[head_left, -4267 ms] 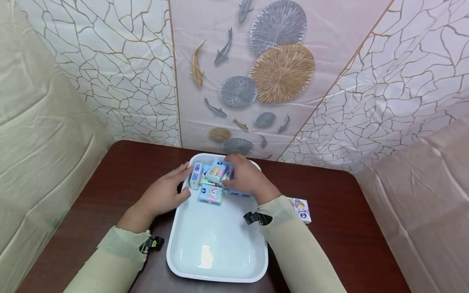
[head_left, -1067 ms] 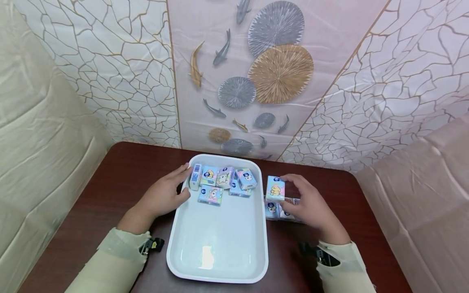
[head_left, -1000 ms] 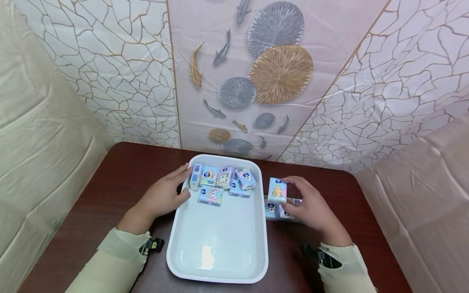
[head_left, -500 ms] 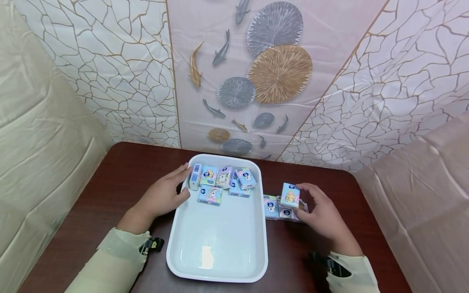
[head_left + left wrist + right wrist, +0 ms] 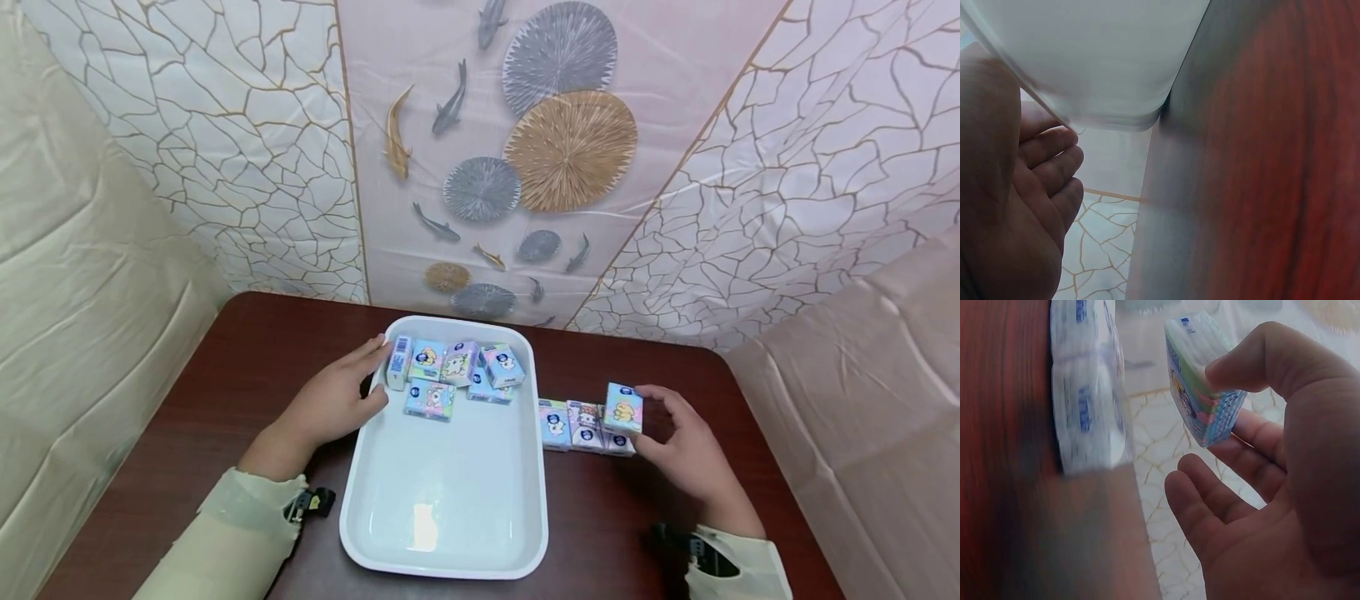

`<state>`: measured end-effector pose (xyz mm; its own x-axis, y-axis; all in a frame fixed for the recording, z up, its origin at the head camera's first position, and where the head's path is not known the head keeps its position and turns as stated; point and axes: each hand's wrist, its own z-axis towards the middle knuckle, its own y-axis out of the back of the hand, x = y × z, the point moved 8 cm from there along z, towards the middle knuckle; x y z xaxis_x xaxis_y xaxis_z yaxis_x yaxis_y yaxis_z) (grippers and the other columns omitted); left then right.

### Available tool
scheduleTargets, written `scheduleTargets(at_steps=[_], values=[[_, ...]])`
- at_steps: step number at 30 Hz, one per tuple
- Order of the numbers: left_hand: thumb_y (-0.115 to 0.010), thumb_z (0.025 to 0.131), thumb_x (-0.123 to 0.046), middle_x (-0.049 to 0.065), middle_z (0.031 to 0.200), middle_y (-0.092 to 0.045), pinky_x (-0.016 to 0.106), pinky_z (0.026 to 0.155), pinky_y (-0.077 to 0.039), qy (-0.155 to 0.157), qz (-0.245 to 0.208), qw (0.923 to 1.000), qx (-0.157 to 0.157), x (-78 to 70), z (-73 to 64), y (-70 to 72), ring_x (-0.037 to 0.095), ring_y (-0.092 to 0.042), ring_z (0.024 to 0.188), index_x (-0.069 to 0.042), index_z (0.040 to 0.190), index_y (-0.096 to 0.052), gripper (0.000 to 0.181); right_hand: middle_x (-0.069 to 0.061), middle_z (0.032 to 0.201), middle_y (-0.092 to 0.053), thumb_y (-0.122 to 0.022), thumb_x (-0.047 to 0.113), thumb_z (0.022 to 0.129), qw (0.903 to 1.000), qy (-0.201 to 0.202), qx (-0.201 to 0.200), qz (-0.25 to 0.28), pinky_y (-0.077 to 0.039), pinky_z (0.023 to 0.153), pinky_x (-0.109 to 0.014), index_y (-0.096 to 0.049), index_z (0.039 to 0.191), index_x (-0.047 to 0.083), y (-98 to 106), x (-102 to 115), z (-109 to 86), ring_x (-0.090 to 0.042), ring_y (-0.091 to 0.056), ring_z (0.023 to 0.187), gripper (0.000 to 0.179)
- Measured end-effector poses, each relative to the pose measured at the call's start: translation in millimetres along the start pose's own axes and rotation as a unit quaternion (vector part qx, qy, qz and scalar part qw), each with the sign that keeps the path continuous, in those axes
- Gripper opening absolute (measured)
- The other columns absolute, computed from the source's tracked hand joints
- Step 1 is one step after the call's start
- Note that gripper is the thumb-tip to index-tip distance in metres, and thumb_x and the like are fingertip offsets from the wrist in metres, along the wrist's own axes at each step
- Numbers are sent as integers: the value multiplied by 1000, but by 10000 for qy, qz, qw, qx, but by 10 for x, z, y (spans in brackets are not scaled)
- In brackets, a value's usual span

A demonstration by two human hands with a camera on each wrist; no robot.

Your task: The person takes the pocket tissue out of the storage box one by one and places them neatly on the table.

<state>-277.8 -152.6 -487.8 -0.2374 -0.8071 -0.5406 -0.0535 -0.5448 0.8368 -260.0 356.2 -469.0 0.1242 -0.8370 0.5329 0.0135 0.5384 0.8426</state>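
Observation:
My right hand (image 5: 693, 450) pinches a small pocket tissue pack (image 5: 624, 407), blue with a yellow cartoon dog, between thumb and fingers. It is above the right end of a row of three similar packs (image 5: 585, 427) on the table. The right wrist view shows this tissue pack (image 5: 1200, 381) tilted and apart from the row. At the far left side of the white tray (image 5: 450, 492), my left hand (image 5: 330, 408) holds the rim, its thumb and index finger at the edge. Its other fingers lie below the rim in the left wrist view.
Several tissue packs (image 5: 429, 400) lie at the far end inside the tray, one resting on another at the right. A dark red wooden table (image 5: 247, 367) carries everything. A patterned cloth wall (image 5: 270, 167) stands behind it.
Over four seconds, my right hand has gone from the packs in the tray to the row outside, carrying the dog-print tissue pack. Lately it slides further right above the row. My left hand stays put.

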Motion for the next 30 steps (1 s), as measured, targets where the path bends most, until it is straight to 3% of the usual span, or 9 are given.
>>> scheduleTargets(at_steps=[4,7,18,26,30], values=[[-61,99,-36,5,175,-28,58,114,-47,34,1,10000,39,6,-5,-6,32,-39,156,-22,166,-36,73,-11,139,-60,-80,22,92,9993,-159,80,320,-50,92,-16,-50,150,21,-14,-163,-22,-29,-61,120,66],[-61,99,-36,4,175,-27,58,114,-47,35,9,10000,52,0,-6,-7,32,-39,156,-22,166,-36,73,-14,139,-60,-78,20,94,9977,-255,138,615,-45,90,-6,-48,151,18,-38,-261,-41,-31,-61,122,65],[-61,99,-36,6,174,-29,58,114,-47,-29,24,10000,18,-12,-6,5,32,-40,155,-20,165,-37,72,-19,144,-58,-72,16,98,9927,-552,58,1069,-45,91,-8,-46,153,16,-20,-524,-91,-30,-56,127,61],[-61,99,-35,3,175,-26,56,115,-47,-80,2,10000,17,19,0,-14,30,-39,156,-20,165,-36,72,-20,145,-58,-70,9,97,9909,-598,46,1203,-50,84,-13,-47,154,15,12,-647,-117,-10,-56,116,62],[-61,99,-35,3,175,-26,57,114,-48,-110,-11,9999,-8,16,-1,-6,31,-39,156,-20,165,-36,72,-20,147,-57,-69,9,96,9904,-709,77,1181,-51,83,-14,-48,153,14,-1,-700,-125,-9,-57,114,60]])
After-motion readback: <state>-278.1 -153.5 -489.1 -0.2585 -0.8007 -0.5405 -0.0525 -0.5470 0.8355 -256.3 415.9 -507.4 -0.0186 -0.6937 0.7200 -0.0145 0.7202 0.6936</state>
